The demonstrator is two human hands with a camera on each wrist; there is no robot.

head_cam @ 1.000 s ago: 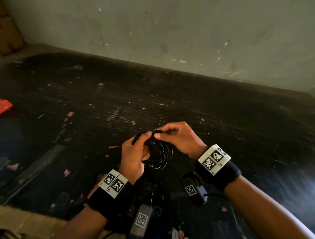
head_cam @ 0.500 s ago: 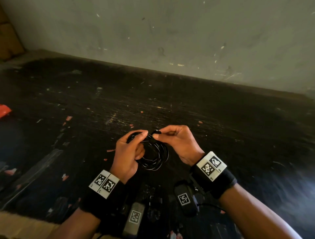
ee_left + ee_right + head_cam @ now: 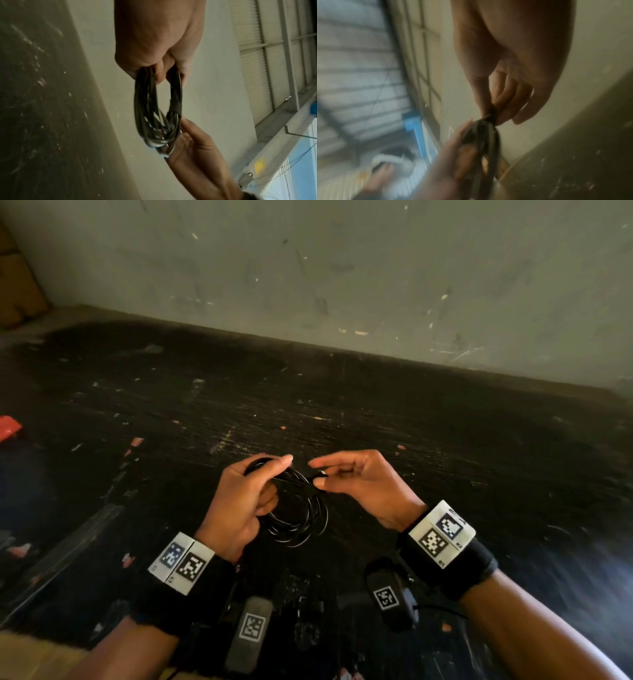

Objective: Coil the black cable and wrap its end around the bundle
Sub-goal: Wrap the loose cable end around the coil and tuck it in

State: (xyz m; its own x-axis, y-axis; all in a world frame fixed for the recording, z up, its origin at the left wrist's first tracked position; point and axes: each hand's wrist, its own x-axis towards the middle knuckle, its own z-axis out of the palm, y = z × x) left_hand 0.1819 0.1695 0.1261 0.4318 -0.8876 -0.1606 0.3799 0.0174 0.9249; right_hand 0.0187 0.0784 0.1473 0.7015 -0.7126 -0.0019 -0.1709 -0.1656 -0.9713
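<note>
The black cable [image 3: 298,518] is wound into a small coil of several loops, held above the dark table. My left hand [image 3: 270,477] grips the coil's left side, thumb over the top. My right hand [image 3: 317,473] pinches the cable's end at the coil's upper right, with the other fingers loosely spread. In the left wrist view the coil [image 3: 154,108] hangs from my left fingers [image 3: 159,73], a turn of cable [image 3: 176,106] crosses one side, and my right hand [image 3: 188,142] touches its far end. The blurred right wrist view shows my right fingertips [image 3: 503,116] pinching the end beside the coil [image 3: 486,135].
The dark scratched table [image 3: 342,412] runs back to a grey wall [image 3: 342,268]. A red scrap [image 3: 8,428] lies at the left edge. Two black devices with marker tags [image 3: 251,628] [image 3: 390,594] sit near the front edge below my wrists.
My right hand has drawn a little to the right, away from the left thumb it was touching, and its other fingers have spread. The left hand keeps its grip on the coil.
</note>
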